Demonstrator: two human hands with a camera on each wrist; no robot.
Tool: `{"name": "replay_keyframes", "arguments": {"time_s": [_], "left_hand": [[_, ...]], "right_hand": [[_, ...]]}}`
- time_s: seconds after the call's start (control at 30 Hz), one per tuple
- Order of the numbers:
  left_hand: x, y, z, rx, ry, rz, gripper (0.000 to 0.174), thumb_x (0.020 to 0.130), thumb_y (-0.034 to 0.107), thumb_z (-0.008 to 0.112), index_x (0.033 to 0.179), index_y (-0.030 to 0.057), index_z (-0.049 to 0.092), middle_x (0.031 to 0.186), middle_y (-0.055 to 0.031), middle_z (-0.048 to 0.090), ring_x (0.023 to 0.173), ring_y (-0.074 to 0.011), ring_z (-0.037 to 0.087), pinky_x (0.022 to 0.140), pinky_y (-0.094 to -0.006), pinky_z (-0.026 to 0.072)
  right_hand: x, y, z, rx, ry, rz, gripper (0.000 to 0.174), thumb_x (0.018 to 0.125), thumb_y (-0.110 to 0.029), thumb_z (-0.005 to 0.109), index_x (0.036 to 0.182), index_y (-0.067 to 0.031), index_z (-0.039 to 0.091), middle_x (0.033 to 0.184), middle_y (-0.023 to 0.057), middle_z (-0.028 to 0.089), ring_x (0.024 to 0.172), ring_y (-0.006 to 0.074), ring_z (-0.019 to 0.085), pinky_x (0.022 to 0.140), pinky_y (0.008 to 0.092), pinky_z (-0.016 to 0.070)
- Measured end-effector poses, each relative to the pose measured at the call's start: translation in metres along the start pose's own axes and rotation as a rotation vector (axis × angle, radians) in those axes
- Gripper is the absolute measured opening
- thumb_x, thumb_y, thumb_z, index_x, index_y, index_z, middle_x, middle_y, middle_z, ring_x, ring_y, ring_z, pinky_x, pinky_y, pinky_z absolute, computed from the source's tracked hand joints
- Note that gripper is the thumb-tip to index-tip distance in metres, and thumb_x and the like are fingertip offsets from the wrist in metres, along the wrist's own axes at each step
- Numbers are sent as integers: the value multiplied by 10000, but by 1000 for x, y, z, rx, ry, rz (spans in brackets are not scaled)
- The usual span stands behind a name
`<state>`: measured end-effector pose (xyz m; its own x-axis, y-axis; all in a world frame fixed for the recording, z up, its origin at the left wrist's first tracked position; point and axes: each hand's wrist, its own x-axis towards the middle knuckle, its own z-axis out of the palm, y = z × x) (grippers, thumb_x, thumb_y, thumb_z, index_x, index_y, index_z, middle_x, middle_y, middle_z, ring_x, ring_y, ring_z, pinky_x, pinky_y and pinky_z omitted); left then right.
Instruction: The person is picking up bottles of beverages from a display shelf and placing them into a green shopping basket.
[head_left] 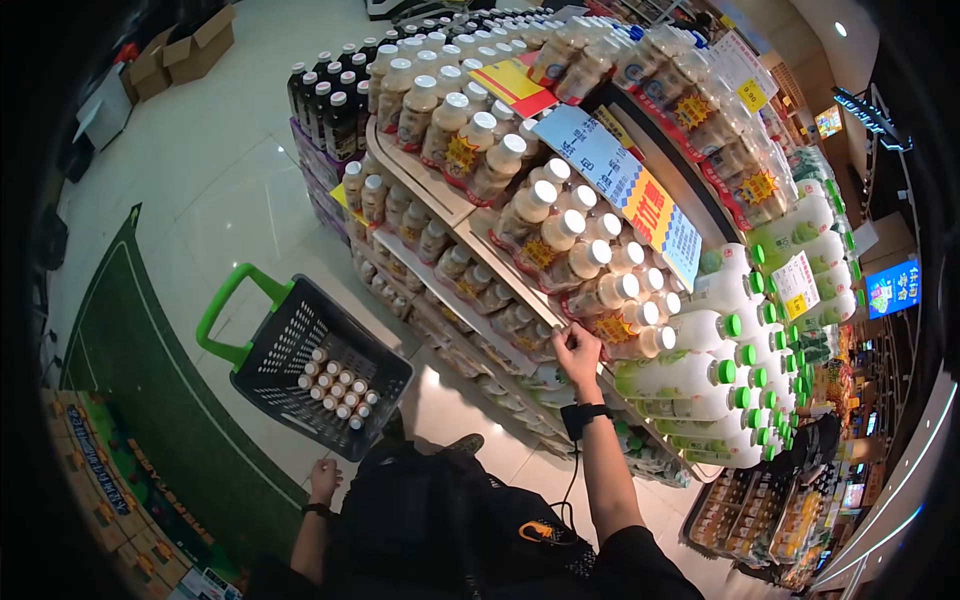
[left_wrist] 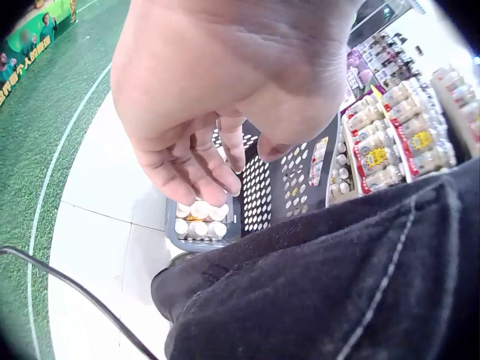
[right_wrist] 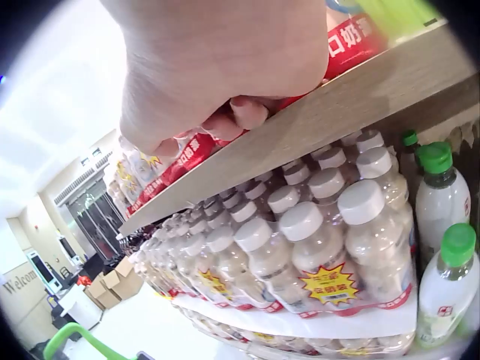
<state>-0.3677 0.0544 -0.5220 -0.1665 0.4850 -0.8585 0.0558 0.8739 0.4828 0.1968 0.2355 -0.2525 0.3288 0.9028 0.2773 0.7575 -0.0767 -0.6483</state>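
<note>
At the edge of the wooden shelf (head_left: 510, 272), my right hand (head_left: 578, 352) has its fingers curled at the low front edge of a shrink-wrapped bottle pack (head_left: 625, 325). The right wrist view shows this hand (right_wrist: 225, 67) against the pack's red band (right_wrist: 193, 154), just above the shelf board (right_wrist: 300, 120); the fingers partly hide the contact. My left hand (head_left: 325, 480) hangs loosely curled and holds nothing, beside the dark basket (head_left: 270, 365) with its green handle (head_left: 205, 325). White-capped bottles (head_left: 340, 385) stand in the basket, seen below my left hand (left_wrist: 232, 82) in the left wrist view.
Large green-capped bottles (head_left: 690, 375) stand right of the packs. More white-capped bottles (right_wrist: 300, 240) fill the tier below. Price signs (head_left: 620, 180) stand among the upper packs. Dark bottles (head_left: 340, 125) are at the far left end, with cardboard boxes (head_left: 200, 45) beyond.
</note>
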Motion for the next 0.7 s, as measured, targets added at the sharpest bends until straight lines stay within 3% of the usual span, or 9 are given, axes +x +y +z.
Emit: {"name": "replay_keyframes", "arguments": {"time_s": [0.07,0.13,0.2,0.37,0.5,0.53,0.7], "left_hand": [[2,-1,4,17,-8,-7,247,964,282,597,1084,66,588,785,-67,650,587,-140,611,510,-290,473],[3,-7,6,44,-33,48,247,958,279,599,1084,67,596,793,-73,661,592,-142,620,517,-287,481],[-1,-7,5,57,-21,67,244,956,280,603,1077,68,608,805,-76,670,598,-142,625,523,-293,490],[-13,2,3,78,-7,8,274,949,291,595,1100,65,630,847,-94,693,644,-151,654,569,-300,515],[-16,6,4,150,-14,59,323,953,316,615,1120,41,637,881,-117,721,702,-176,691,618,-316,537],[-18,8,4,171,-20,66,325,955,319,613,1123,42,638,892,-127,727,716,-185,701,623,-317,538],[-24,14,12,165,-22,55,327,947,319,613,1120,44,643,890,-127,728,710,-183,703,624,-310,537]], "right_hand": [[8,4,-4,35,46,64,219,868,-173,727,794,-33,576,559,-7,450,523,68,410,515,256,370],[7,4,-3,-58,49,24,163,844,-172,728,831,-51,619,539,36,485,473,130,464,499,297,402],[2,3,2,-102,91,-7,201,854,-166,739,807,-31,598,553,31,466,490,113,434,506,273,378],[-6,4,17,-196,241,-104,214,833,-131,731,731,-20,580,593,109,505,495,201,482,508,332,402],[-12,5,12,-194,238,-167,223,853,-142,721,742,-21,570,640,111,538,541,215,507,540,340,423],[-13,10,10,-219,190,-126,160,816,-128,731,761,-36,611,697,119,604,598,274,602,574,373,471],[-13,4,6,-203,208,-198,163,815,-123,721,748,-45,595,698,109,586,597,287,584,572,372,463]]}}
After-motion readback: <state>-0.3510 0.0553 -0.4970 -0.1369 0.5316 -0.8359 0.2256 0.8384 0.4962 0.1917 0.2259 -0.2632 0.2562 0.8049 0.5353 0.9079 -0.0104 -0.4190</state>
